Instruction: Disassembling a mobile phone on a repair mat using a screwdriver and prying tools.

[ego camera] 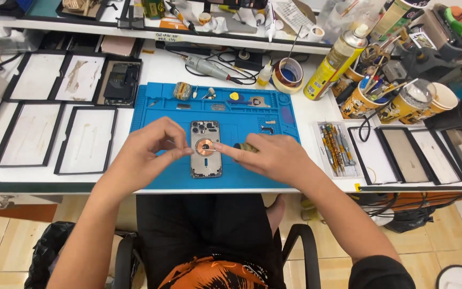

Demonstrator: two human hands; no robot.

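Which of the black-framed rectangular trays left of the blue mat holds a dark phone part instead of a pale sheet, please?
The top-row black-framed tray nearest the blue silicone work mat: it holds a dark phone part, while the four others hold only pale, whitish sheets.
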